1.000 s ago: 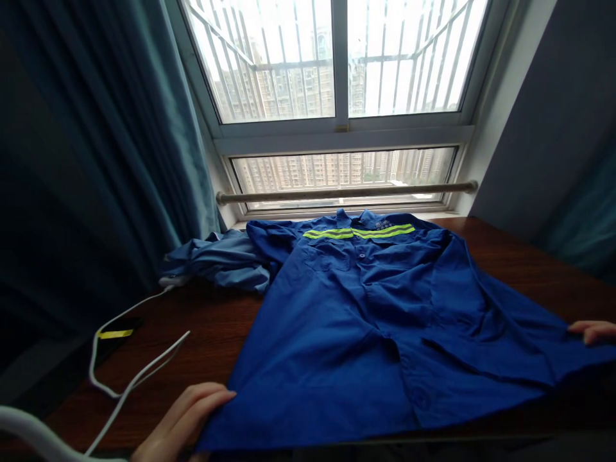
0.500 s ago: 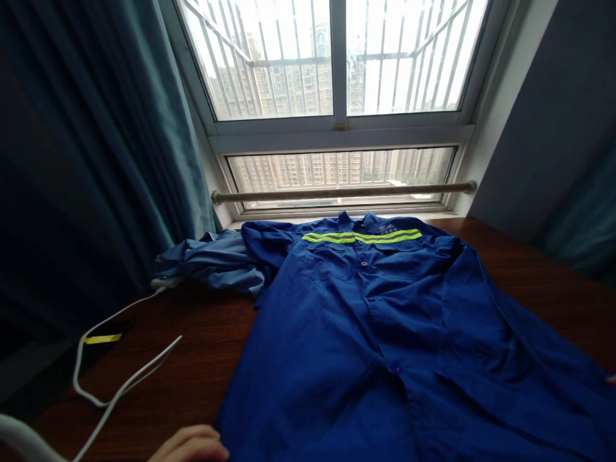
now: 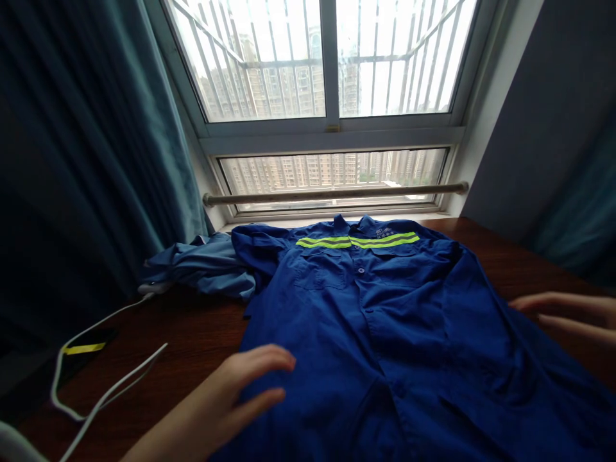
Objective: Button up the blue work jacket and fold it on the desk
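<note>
- Behind the table, a large barred window (image 3: 327,64) fills the far wall, with a metal rail (image 3: 332,194) across its lower pane and a dark teal curtain (image 3: 86,160) hanging on the left.
- A dark wooden table (image 3: 202,327) runs from the window sill toward the viewer.
- A bright blue work shirt (image 3: 385,308) lies front-up across most of the table. Its collar points toward the window and its hem toward the viewer.
- By the look of it, the shirt is already spread out and buttoned. Creases remain across the lower front and the right sleeve, and no part has been folded over yet.
- A paler blue garment (image 3: 202,266) sits crumpled at the shirt's far left shoulder, touching it.
- The left hand (image 3: 240,391) rests palm down on the shirt's lower left front, with fingers open and spread. It grips nothing.
- The right hand (image 3: 553,308) comes in from the right edge with its fingers stretched out flat. The fingertips are at the shirt's right sleeve and do not pinch the cloth.
- A white cable (image 3: 96,385) loops over the table's left side, apart from the shirt.
- A yellow-green reflective stripe (image 3: 356,242) crosses the shirt's chest just below the collar.
- A small dark object with a yellow strip (image 3: 84,348) lies by the cable. It is too dim to identify.
</note>
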A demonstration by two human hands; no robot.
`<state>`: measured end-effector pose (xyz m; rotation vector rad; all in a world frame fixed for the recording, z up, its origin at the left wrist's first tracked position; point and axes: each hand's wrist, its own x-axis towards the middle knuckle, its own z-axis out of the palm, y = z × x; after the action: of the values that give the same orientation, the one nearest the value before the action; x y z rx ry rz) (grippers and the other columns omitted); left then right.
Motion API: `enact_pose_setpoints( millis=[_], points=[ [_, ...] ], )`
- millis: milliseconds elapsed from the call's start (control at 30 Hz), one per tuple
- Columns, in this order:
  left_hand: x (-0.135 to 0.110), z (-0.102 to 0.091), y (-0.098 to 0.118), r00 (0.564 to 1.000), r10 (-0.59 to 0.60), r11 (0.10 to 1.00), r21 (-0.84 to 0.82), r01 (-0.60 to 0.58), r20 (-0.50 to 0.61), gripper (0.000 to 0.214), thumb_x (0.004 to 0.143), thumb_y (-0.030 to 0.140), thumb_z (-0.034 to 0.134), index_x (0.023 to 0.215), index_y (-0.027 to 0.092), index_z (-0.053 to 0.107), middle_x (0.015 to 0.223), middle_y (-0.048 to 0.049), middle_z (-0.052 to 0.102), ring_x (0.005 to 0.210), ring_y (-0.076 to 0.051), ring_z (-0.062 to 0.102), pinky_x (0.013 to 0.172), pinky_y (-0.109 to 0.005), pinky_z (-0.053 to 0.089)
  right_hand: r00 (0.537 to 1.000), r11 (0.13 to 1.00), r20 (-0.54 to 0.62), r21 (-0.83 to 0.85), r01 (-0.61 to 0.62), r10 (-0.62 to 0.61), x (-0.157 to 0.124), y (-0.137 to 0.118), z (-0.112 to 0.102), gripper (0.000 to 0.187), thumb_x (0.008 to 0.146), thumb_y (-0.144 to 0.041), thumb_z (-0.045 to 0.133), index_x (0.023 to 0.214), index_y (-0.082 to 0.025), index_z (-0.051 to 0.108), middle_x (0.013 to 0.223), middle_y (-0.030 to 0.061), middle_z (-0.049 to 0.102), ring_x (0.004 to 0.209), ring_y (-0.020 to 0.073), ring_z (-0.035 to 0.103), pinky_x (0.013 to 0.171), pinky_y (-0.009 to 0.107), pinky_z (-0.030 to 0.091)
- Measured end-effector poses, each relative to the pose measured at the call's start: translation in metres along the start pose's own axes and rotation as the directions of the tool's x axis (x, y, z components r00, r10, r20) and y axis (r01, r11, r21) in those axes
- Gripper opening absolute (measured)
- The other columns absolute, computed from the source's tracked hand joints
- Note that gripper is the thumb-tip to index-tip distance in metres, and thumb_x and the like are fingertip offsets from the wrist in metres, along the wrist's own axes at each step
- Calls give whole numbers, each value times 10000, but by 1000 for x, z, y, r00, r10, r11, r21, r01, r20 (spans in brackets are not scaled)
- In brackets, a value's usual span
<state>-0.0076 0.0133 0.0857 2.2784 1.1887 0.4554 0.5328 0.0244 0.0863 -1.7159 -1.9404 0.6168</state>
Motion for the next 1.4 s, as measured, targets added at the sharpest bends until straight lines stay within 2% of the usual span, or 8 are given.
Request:
enact_pose_setpoints(
  millis=[100, 200, 300, 400, 533, 733, 1000, 1400],
  points=[
    [90, 5, -18, 990, 43, 999, 17, -42, -137, 344, 836, 391, 435, 1108, 208, 538, 1146, -43, 568, 1051, -177, 521, 924, -276, 403, 996, 998, 66, 19, 52, -54, 85, -37, 28, 425, 767, -505, 470, 1087, -251, 587, 1121, 62, 585, 1041, 268, 530, 906, 363, 429],
    [183, 21, -52, 965, 16, 987, 157, 27, -262, 402, 828, 373, 445, 1141, 128, 509, 1176, -107, 543, 1094, -196, 494, 952, -288, 368, 994, 970, -101, -242, 21, -47, 163, -52, 84, 522, 800, -476, 410, 1198, -151, 501, 1237, 123, 491, 1144, 290, 435, 975, 412, 341],
    [255, 33, -89, 937, -55, 935, 311, 169, -344, 468, 847, 379, 406, 1206, 83, 452, 1268, -153, 462, 1190, -211, 405, 1001, -316, 298, 977, 885, -198, -435, -165, 85, 222, -41, 133, 611, 800, -589, 343, 1323, -274, 348, 1415, 74, 246, 1241, 429, 211, 918, 646, 222],
    [292, 33, -125, 922, -182, 870, 381, 313, -342, 603, 844, 519, 315, 1297, 123, 360, 1370, -128, 348, 1274, -254, 273, 1023, -422, 236, 962, 848, -141, -455, -274, 235, 265, -12, 148, 675, 760, -695, 263, 1346, -359, 270, 1448, 24, 155, 1242, 492, 90, 874, 724, 106],
    [303, 21, -169, 893, -286, 777, 460, 428, -349, 742, 779, 673, 218, 1313, 177, 361, 1399, -98, 309, 1287, -277, 234, 1036, -446, 179, 935, 824, -99, -447, -349, 342, 305, 30, 131, 759, 705, -764, 213, 1352, -369, 252, 1458, 24, 117, 1242, 496, 72, 887, 712, 67],
    [304, 11, -196, 851, -315, 718, 481, 503, -421, 795, 741, 726, 101, 1319, 246, 364, 1410, -44, 299, 1256, -305, 273, 1024, -472, 175, 950, 806, -174, -504, -312, 259, 327, 56, 121, 749, 704, -768, 184, 1346, -389, 253, 1443, 4, 187, 1235, 475, 138, 908, 688, 74],
    [301, 16, -188, 861, -325, 719, 490, 493, -390, 764, 765, 697, 111, 1329, 237, 344, 1416, -73, 278, 1269, -311, 250, 1022, -503, 153, 960, 784, -212, -558, -272, 182, 311, 52, 132, 688, 767, -707, 143, 1338, -350, 287, 1415, 15, 260, 1220, 411, 235, 930, 632, 173],
    [261, 42, -154, 849, -355, 738, 441, 512, -391, 801, 748, 710, 112, 1353, 221, 304, 1430, -99, 235, 1289, -361, 184, 1021, -527, 114, 970, 778, -199, -583, -235, 144, 256, 60, 127, 601, 815, -620, 209, 1333, -332, 313, 1415, 2, 265, 1216, 400, 253, 923, 619, 217]
  ],
)
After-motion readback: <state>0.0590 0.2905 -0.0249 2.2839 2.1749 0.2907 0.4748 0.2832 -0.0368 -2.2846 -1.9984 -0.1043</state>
